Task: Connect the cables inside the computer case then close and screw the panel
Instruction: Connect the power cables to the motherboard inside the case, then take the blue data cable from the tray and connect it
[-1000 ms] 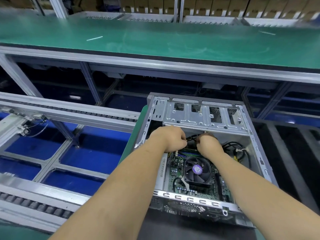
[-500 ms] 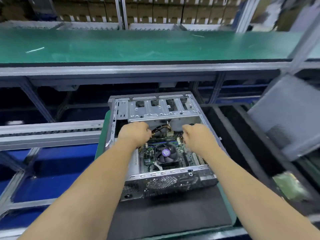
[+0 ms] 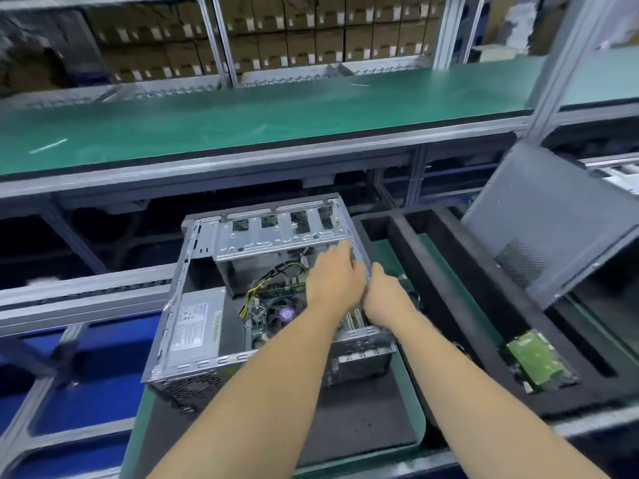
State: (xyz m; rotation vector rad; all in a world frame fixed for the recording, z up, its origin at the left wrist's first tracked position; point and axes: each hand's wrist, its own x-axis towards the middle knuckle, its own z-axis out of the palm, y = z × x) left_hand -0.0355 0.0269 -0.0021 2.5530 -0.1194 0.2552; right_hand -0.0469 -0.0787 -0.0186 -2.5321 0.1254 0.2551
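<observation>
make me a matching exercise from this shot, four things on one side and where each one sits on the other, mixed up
Things:
1. power supply
2. side panel
3. green circuit board
4. fan

Places:
A. leaning upright, right of the computer case
B. in the black foam tray, near right
C. inside the case, left near corner
D. on the motherboard, just left of the left hand

Pairs: 1-C, 2-A, 3-B, 4-D
</observation>
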